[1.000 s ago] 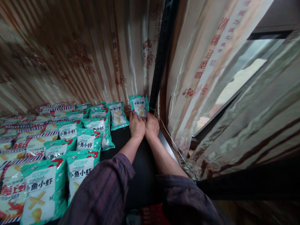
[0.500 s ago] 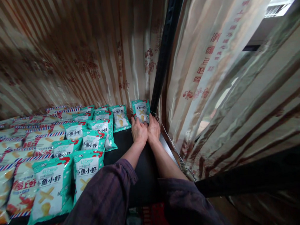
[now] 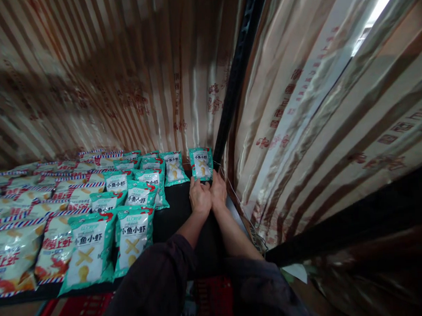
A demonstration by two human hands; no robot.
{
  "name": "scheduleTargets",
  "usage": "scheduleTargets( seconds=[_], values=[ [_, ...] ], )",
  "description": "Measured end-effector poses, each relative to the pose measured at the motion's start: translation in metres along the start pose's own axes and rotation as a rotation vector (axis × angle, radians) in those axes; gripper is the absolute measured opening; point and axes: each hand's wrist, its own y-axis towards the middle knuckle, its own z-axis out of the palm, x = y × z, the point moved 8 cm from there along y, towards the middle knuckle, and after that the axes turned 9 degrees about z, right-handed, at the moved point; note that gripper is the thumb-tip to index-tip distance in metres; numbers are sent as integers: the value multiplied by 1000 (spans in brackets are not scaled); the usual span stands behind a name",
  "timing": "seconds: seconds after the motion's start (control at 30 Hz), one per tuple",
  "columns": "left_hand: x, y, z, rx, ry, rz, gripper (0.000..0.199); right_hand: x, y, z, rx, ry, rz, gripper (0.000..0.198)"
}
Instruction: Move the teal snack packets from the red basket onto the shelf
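Note:
A teal-and-white snack bag (image 3: 202,164) stands nearly upright at the back corner of the dark shelf (image 3: 171,215), against the curtain. My left hand (image 3: 200,196) is just in front of it, fingers stretched forward with the tips at its lower edge. Beside it, my right hand (image 3: 218,193) reaches along the bag's lower right corner, fingers extended. The two hands touch at the thumbs, and neither is wrapped round the bag. Another teal bag (image 3: 175,169) stands to the left with a small gap between. Part of the bag's bottom is hidden by my fingers.
Rows of teal bags (image 3: 89,252) and red-and-blue striped snack bags (image 3: 54,248) fill the shelf's left side. A black metal post (image 3: 234,91) rises at the back right corner. Curtains (image 3: 283,127) hang behind and right. Red baskets (image 3: 81,312) sit below; a thin wire runs along the right.
My hands have drawn back slightly from the teal bag, uncovering more of its lower front. The bag stays in the corner. The view has shifted a little.

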Motion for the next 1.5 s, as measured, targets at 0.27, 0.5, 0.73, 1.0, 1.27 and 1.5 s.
scheduleTargets(
  seconds=[0.27,0.5,0.73,1.0,1.27,1.5],
  values=[
    [-3,-32,-14,83,-37,-57,31,-5,-29,-8,-28,10,-46,60],
    [5,-80,-33,75,-76,34,32,-3,-73,-16,92,-166,-87,54],
    [9,-125,-55,70,-64,114,38,6,-125,-32,165,-291,-157,54],
    [12,-183,-87,64,-43,171,39,15,-192,-48,260,-354,-256,53],
    [18,-232,-116,248,-11,180,43,17,-249,-63,269,-285,-265,53],
    [46,-274,-143,427,118,-54,35,9,-308,-62,460,-300,-161,56]
  ],
)
